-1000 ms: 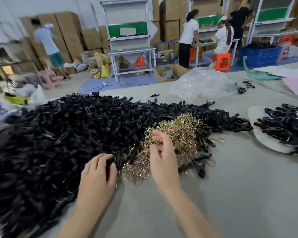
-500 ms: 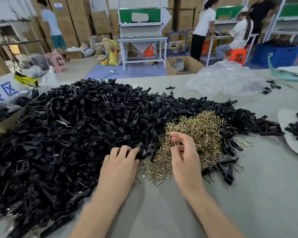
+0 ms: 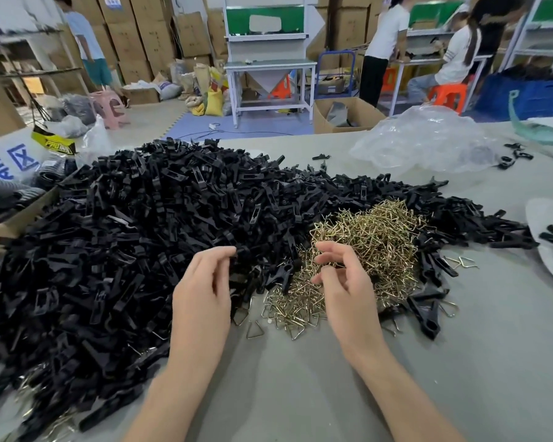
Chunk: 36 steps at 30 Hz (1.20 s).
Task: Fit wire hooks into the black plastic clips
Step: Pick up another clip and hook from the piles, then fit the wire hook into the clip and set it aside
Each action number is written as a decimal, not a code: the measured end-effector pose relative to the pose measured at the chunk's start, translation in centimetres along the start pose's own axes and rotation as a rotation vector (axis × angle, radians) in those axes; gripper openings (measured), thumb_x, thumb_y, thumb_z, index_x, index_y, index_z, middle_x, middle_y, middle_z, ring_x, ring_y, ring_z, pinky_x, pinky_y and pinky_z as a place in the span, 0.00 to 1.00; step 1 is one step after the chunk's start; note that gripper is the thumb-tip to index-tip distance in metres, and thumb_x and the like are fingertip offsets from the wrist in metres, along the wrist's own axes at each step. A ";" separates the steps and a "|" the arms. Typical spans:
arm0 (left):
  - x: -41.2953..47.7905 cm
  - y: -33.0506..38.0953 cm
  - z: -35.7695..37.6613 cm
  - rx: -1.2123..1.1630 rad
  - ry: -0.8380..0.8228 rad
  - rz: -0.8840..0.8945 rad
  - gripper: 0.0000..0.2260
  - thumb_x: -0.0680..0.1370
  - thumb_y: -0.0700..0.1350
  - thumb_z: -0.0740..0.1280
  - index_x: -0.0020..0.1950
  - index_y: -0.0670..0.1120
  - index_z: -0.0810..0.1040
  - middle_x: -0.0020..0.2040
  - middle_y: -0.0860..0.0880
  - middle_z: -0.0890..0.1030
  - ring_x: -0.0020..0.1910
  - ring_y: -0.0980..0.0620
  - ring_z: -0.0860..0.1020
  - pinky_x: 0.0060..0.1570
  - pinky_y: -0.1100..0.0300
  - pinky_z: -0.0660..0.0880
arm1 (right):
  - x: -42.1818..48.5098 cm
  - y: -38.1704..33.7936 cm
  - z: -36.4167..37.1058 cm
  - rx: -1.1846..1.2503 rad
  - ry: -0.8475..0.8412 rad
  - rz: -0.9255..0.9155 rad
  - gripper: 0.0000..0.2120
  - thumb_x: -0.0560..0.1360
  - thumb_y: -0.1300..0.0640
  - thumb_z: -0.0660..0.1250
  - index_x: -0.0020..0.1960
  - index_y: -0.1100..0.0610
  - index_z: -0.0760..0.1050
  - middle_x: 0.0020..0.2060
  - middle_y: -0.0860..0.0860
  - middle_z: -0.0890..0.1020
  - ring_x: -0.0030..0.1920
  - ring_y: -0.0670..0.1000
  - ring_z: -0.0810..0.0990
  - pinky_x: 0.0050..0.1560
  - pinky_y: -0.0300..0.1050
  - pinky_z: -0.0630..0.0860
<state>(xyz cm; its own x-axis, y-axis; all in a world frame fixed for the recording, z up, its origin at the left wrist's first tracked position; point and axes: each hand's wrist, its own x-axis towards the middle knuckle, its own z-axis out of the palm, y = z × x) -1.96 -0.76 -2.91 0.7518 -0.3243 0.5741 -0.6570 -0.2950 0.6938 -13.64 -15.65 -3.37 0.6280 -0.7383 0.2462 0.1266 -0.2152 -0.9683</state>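
A big heap of black plastic clips point(image 3: 141, 234) covers the left and middle of the grey table point(image 3: 460, 362). A smaller mound of brass-coloured wire hooks point(image 3: 374, 237) lies against its right side. My left hand point(image 3: 201, 298) is raised at the edge of the clip heap, fingertips pinched on one black clip point(image 3: 241, 252). My right hand point(image 3: 348, 291) hovers over the near part of the hook mound. Its fingers are curled, and thumb and fingers appear closed on a thin wire hook that is mostly hidden.
A white plate point(image 3: 537, 212) with black clips sits at the right edge. A crumpled clear plastic bag point(image 3: 428, 141) lies at the far right. A cardboard box point(image 3: 0, 231) stands at the left. Loose hooks point(image 3: 460, 261) are scattered nearby. People work at benches behind.
My left hand has lifted off the clip heap with a clip pinched in its fingertips. My right hand stays over the hooks, fingers curled tighter. The camera has tilted and moved closer.
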 end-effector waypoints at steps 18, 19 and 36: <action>-0.9 3.4 1.5 -0.654 -0.074 -0.381 0.09 0.82 0.39 0.65 0.53 0.53 0.81 0.50 0.53 0.85 0.49 0.51 0.85 0.51 0.58 0.81 | -1.0 -1.1 1.9 0.102 -0.270 0.066 0.11 0.81 0.55 0.68 0.61 0.45 0.80 0.50 0.46 0.85 0.43 0.47 0.85 0.43 0.40 0.81; -1.2 3.6 1.8 -0.628 -0.088 -0.371 0.09 0.82 0.40 0.66 0.53 0.53 0.81 0.49 0.53 0.85 0.49 0.52 0.85 0.51 0.57 0.81 | -0.9 -1.1 1.9 0.122 -0.258 0.071 0.10 0.80 0.56 0.69 0.59 0.47 0.81 0.49 0.48 0.86 0.42 0.47 0.85 0.41 0.38 0.80; -1.3 3.8 1.2 -0.707 -0.150 -0.456 0.12 0.80 0.38 0.66 0.52 0.54 0.84 0.37 0.52 0.82 0.38 0.57 0.81 0.43 0.67 0.78 | 0.3 -1.4 0.3 0.691 -0.212 0.397 0.12 0.85 0.58 0.56 0.58 0.54 0.78 0.42 0.57 0.83 0.35 0.53 0.81 0.31 0.46 0.79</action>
<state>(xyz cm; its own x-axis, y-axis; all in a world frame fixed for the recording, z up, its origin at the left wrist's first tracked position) -5.47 -2.58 -1.57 0.8863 -0.4402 0.1439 -0.0654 0.1887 0.9799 -13.37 -15.38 -1.98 0.8481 -0.5257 -0.0660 0.2654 0.5292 -0.8059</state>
